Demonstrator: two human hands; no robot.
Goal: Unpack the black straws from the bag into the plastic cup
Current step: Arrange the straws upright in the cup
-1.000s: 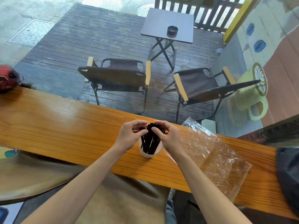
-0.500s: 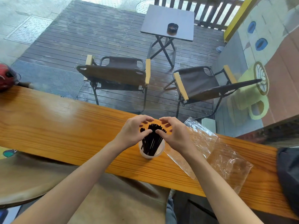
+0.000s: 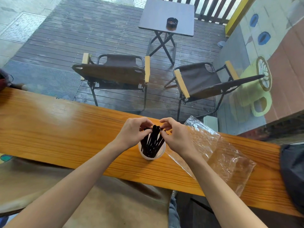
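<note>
A bundle of black straws [image 3: 152, 143] stands upright in a small clear plastic cup [image 3: 150, 157] on the wooden counter [image 3: 65, 129]. My left hand [image 3: 134, 132] and my right hand [image 3: 176, 135] meet over the cup, fingertips pinching the straw tops from either side. The straw tips are partly hidden by my fingers. The clear plastic bag [image 3: 218, 155] lies flat and crumpled on the counter just right of the cup, with no straws visible inside it.
A dark bag [image 3: 294, 175] sits at the counter's right end and a red object [image 3: 3, 79] at its far left. Beyond the glass are two folding chairs [image 3: 115, 71] and a small table with an ashtray [image 3: 171, 23].
Both hands stay at the straw tops, fingers shifting slightly as they gather the tips closer together. The cup and bag have not moved on the counter.
</note>
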